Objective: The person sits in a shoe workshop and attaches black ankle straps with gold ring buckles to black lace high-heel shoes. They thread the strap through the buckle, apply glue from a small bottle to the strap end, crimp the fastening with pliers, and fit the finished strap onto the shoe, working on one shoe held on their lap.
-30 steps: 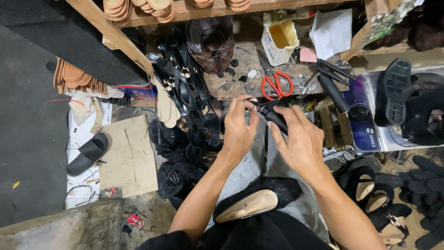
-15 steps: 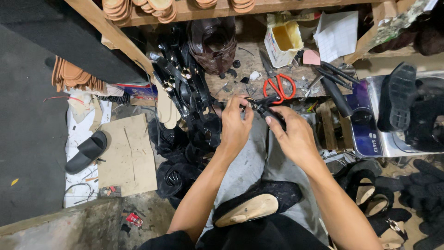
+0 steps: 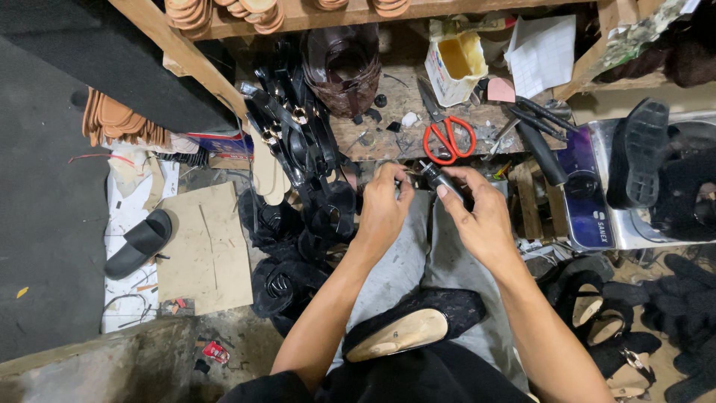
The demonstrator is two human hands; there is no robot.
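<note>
A cramped shoemaker's workshop: stacked soles (image 3: 119, 123), black sandals (image 3: 298, 149), red-handled scissors (image 3: 447, 138) on a worn bench (image 3: 388, 101)

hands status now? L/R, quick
Left hand: closed, pinching one end of a small black strap piece.
Right hand: closed, gripping the same piece.

Small black strap piece (image 3: 440, 179) — pinched between both hands (metal fitting at end), above lap.
</note>
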